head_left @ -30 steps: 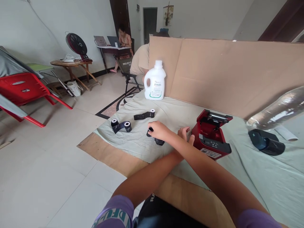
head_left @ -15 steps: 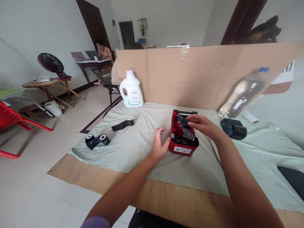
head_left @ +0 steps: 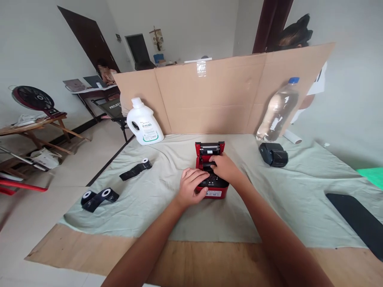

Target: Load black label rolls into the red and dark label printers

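A red and black printer [head_left: 214,193] stands on the pale green cloth with its lid raised. Inside it lies a black roll [head_left: 208,165], partly hidden by fingers. My right hand [head_left: 224,167] reaches in from the right, its fingers closed on the roll. My left hand [head_left: 192,186] rests over the printer's front left edge, fingers stretched across the black front part and holding nothing. Left of the printer lie a black ribbon roll [head_left: 136,170] and a joined pair of black rolls [head_left: 99,198].
A white jug [head_left: 145,123] and a clear bottle [head_left: 278,113] stand before a cardboard screen [head_left: 209,99]. Right of the printer are a black device [head_left: 273,154] and a dark phone-like slab [head_left: 356,219]. People are behind the screen.
My right hand has lowered the black roll into the printer. My left hand has moved onto the printer's front. The camera view has shifted.
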The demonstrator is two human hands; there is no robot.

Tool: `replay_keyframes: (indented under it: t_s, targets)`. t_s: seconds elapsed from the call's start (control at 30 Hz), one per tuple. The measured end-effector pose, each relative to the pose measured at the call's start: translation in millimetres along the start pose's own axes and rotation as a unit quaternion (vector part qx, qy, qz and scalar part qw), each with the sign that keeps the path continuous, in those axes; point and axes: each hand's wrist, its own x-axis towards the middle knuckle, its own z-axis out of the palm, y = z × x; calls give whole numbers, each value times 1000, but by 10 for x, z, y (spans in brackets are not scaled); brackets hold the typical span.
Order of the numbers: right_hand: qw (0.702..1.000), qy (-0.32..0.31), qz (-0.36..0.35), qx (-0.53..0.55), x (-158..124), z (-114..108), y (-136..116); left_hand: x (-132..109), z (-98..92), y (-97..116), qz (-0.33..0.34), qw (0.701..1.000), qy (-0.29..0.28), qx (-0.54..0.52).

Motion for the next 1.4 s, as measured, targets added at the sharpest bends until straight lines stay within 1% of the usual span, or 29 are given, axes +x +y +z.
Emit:
replay_keyframes:
  t_s: [0.1, 0.2, 0.23, 0.27, 0.3, 0.33, 0.37, 0.4, 0.43, 0.47, 0.53, 0.6, 0.67, 0.7, 0.77, 0.83, 0.87, 0.93, 1.0, 1.03, 1.13, 1.23, 1.3, 1.4]
  targets:
    - [1000, -10, -2, 24, -5, -73, 24, -49, 43, 52, 0, 1000, 22, 20]
    - [993, -75, -16, 91, -60, -302, 100, -48, 47, 68, -5, 999, 34, 24]
    - [989, -94, -10, 113, -84, -392, 137, -45, 45, 67, -5, 999, 35, 25]
    - [987, -97, 6, 125, -104, -474, 177, -44, 42, 64, -5, 999, 37, 25]
    - [988, -75, 34, 128, -117, -538, 219, -45, 41, 61, -4, 999, 38, 26]
    - [989, -27, 68, 125, -119, -578, 259, -49, 42, 58, -2, 999, 40, 28]
    - [987, 33, 99, 125, -107, -589, 295, -55, 44, 56, -1, 999, 42, 30]
    - [980, 91, 118, 134, -81, -571, 323, -63, 49, 53, -1, 999, 43, 31]
    - [970, 135, 123, 159, -44, -529, 343, -72, 54, 52, -1, 999, 44, 31]
    - [960, 160, 116, 198, 0, -468, 352, -81, 61, 50, -3, 999, 44, 32]
    - [937, 169, 88, 291, 83, -323, 343, -97, 71, 48, -7, 998, 43, 33]
    - [910, 183, 76, 364, 114, -191, 310, -105, 74, 46, -13, 998, 44, 38]
    - [889, 207, 78, 401, 63, -88, 273, -107, 70, 47, -12, 998, 52, 44]
    - [884, 214, 76, 409, 7, -42, 259, -107, 68, 48, -9, 997, 58, 46]
    - [883, 201, 72, 419, -138, 58, 247, -106, 64, 50, 3, 996, 73, 47]
    - [879, 167, 72, 440, -280, 184, 260, -106, 64, 50, 16, 995, 82, 44]
    - [872, 149, 72, 461, -335, 255, 275, -106, 64, 46, 21, 995, 83, 42]
    - [846, 122, 55, 516, -396, 399, 314, -108, 59, 27, 23, 996, 75, 34]
    - [823, 114, 30, 556, -405, 518, 354, -111, 45, -9, 6, 998, 59, 17]
    - [818, 114, 22, 563, -399, 562, 371, -113, 33, -32, -8, 999, 50, 6]
    - [824, 115, 24, 555, -380, 620, 402, -116, 0, -100, -60, 997, 37, -26]
    - [823, 112, 21, 556, -384, 617, 408, -98, 2, -148, -103, 992, 61, -49]
    - [822, 113, 15, 559, -391, 612, 408, -74, 31, -173, -103, 989, 77, -69]
    - [834, 119, 17, 539, -397, 621, 403, -47, 87, -201, -79, 989, 90, -88]
